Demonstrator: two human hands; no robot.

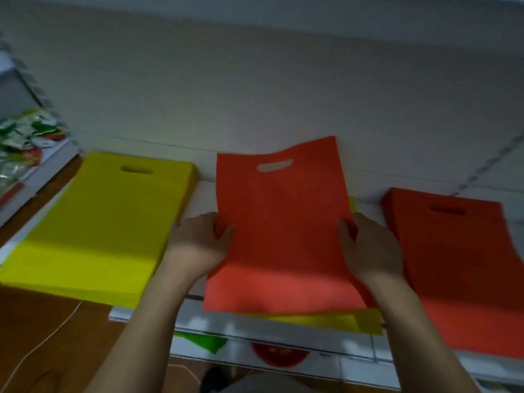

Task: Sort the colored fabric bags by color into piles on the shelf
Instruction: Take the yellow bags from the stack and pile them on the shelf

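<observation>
An orange-red fabric bag (280,222) with a cut-out handle is held up over the middle of the white shelf (204,191). My left hand (198,239) grips its left edge and my right hand (371,245) grips its right edge. Under it lies a mixed stack whose yellow bags (326,320) show at the front and right. A pile of yellow bags (107,222) lies on the left. A pile of orange-red bags (459,265) lies on the right.
The shelf's white back wall (255,95) rises close behind the piles. A neighbouring shelf at the left holds green and red packets (25,137). Below the shelf's front edge a green bag (207,343) and a red round object (279,357) show. The brown floor (42,336) is at lower left.
</observation>
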